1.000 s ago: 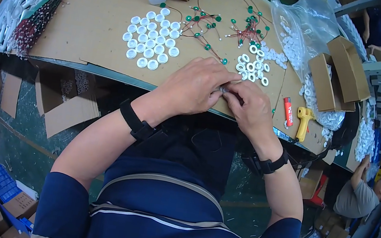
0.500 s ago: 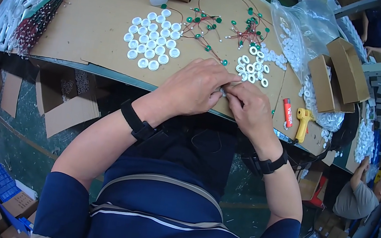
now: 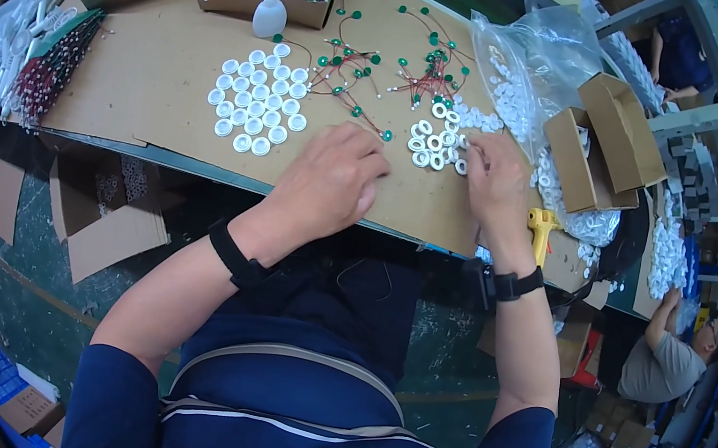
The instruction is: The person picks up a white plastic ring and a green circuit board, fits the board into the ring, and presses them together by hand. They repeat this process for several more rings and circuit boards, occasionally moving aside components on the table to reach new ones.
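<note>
My left hand (image 3: 329,176) is above the table's near edge, fingers curled together; anything inside them is hidden. To its right, my right hand (image 3: 500,189) reaches over the table with bent fingers at the right side of a cluster of white rings (image 3: 434,145). Whether those fingertips grip a piece cannot be made out. Small white plastic pieces (image 3: 477,117) lie just beyond them. Left of my hands, several round white caps (image 3: 256,104) are laid out in a group. Green discs with red wires (image 3: 345,63) are spread behind, one disc (image 3: 386,136) lying near my left hand.
A white squeeze bottle (image 3: 269,16) stands before a cardboard box (image 3: 262,7) of wired discs. A yellow glue gun (image 3: 542,233) is beside my right wrist. Open cardboard boxes (image 3: 589,168) and a clear bag (image 3: 540,50) occupy the right. Another person (image 3: 663,362) works at far right.
My hands were together at the table edge and are now apart. The right has gone forward to the white rings; the left has drawn back slightly. The whole view has shifted a little.
</note>
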The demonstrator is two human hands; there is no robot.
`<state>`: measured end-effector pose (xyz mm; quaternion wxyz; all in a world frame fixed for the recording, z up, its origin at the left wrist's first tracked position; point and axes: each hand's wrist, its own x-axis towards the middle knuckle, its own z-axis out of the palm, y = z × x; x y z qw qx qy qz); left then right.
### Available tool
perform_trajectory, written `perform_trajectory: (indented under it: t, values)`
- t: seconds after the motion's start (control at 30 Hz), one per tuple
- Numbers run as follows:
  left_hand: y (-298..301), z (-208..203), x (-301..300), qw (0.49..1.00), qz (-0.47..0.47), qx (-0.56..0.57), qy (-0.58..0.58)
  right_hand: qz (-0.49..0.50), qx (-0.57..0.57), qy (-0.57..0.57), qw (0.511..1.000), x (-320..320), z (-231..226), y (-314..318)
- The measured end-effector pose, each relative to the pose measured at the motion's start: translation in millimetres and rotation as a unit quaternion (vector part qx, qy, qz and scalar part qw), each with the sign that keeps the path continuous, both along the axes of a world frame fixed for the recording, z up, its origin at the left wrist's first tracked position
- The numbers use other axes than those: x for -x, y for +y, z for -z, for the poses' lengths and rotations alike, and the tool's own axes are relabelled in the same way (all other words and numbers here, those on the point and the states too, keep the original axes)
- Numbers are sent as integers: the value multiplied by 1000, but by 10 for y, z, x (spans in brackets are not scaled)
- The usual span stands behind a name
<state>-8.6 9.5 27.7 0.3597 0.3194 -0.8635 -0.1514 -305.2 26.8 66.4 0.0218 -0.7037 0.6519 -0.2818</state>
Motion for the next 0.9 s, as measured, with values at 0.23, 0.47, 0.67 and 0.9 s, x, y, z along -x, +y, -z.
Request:
perform_trajectory:
  t: [0.23,0.47,0.67,0.9]
  values:
    - [0,-27,-4,995,-103,5,-1,42,17,108,993,343,144,-179]
    - [-17,-115,87,999,-2,47,-22,14,-39,97,994,264,33,-21]
    - [-78,-140,326,995,84,-43,-36,12,-54,69,996,194,84,192]
    - [-215,-155,459,986,100,-15,-136,-24,-27,50,998,38,-11,466]
